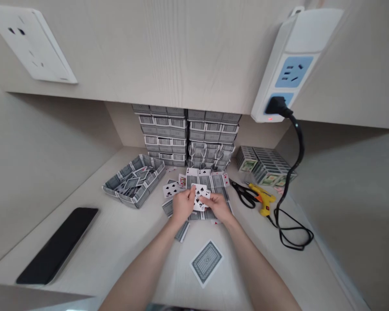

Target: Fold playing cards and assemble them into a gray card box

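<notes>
Between my two hands are playing cards (pixel 200 192), held face up with black spade pips showing. My left hand (pixel 183 205) pinches them at the left edge. From the right, my right hand (pixel 218 205) grips the same cards with its thumb on their face. Beneath them lies a flat panel made of joined grey-backed cards (pixel 219 183), with several face-up cards along its far edge. A loose spade card (pixel 172 189) rests left of my left hand. Nearer to me, one card lies face down (pixel 207 262) between my forearms.
Boxes built from cards stand in two stacks (pixel 164 129) at the back. A card tray (pixel 134 199) of loose cards sits left, near a dark phone-like slab (pixel 58 246). Right are black scissors (pixel 244 194), a yellow glue gun (pixel 263 199), card packs (pixel 269 166) and a power strip (pixel 293 65).
</notes>
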Motion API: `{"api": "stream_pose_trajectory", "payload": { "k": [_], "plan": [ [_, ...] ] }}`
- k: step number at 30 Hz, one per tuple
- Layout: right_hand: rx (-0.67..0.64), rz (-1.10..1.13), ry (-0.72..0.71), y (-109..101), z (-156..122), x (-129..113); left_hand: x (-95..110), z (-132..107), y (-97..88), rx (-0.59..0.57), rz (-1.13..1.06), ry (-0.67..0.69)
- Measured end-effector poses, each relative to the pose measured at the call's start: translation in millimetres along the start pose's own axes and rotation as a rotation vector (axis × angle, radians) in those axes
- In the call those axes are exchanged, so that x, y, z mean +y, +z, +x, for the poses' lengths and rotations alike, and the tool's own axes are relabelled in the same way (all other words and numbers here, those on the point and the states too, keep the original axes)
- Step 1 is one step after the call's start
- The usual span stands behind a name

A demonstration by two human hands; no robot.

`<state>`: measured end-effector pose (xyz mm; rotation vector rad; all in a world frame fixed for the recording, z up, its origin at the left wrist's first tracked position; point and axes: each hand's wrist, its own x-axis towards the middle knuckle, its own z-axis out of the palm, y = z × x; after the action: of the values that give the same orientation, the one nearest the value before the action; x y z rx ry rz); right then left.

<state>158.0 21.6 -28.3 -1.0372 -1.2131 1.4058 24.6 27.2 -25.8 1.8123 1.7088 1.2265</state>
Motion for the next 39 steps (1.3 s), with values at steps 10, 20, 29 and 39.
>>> {"api": "stream_pose_trajectory", "payload": {
  "k": [10, 20, 29, 39],
  "plan": [
    [0.101, 0.055, -0.033, -5, 3, 1, -3, 2, -4.2, -0.314, -0.485, -0.084],
    [0.123, -0.038, -0.061, -3, 5, 6, -2, 4, -9.1, -0.198, -0.032, 0.086],
    [0.133, 0.219, -0.02, -4, 5, 2, -7, 8, -16.5, -0.156, 0.011, 0.111],
    [0.108, 0.163, 0.002, -6, 6, 3, -19, 21, -11.4, -0.186, -0.509, -0.159]
  ]
}}
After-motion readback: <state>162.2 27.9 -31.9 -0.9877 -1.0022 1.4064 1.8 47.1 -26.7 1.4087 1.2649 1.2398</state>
